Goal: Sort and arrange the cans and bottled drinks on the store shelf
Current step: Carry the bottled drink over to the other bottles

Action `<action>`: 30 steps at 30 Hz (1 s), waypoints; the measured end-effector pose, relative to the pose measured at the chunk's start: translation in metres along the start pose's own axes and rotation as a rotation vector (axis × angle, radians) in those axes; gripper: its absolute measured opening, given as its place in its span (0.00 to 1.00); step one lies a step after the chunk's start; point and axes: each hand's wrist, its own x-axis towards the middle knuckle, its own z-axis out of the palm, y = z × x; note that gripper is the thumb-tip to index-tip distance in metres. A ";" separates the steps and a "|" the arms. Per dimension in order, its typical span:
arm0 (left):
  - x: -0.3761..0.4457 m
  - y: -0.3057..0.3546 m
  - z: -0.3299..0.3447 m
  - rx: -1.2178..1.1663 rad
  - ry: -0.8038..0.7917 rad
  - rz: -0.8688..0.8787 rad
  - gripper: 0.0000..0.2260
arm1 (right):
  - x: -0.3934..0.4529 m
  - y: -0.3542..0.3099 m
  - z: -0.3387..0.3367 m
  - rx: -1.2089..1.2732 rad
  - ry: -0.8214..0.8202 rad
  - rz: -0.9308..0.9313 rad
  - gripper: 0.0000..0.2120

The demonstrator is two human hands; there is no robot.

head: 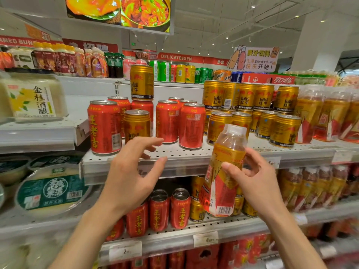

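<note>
My right hand [254,179] grips an orange-labelled plastic bottle [223,175] with a white cap, tilted, in front of the middle shelf [184,158]. My left hand [132,171] hovers open before that shelf edge, fingers spread toward a gold Red Bull can [137,125] standing among red cans [104,127]. Another gold can [141,82] is stacked on a red can behind. To the right stand several gold Red Bull cans [250,109], then matching orange bottles [328,115].
Tubs of rice wine [35,96] and a round green-labelled tub [52,191] fill the left shelving. The lower shelf [174,235] holds red cans, gold cans and more orange bottles. Mixed drinks line the top shelf [174,74] under hanging signs.
</note>
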 end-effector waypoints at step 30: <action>-0.084 0.088 0.236 -0.416 -0.203 -0.676 0.10 | -0.045 0.137 -0.198 -0.080 0.102 0.266 0.30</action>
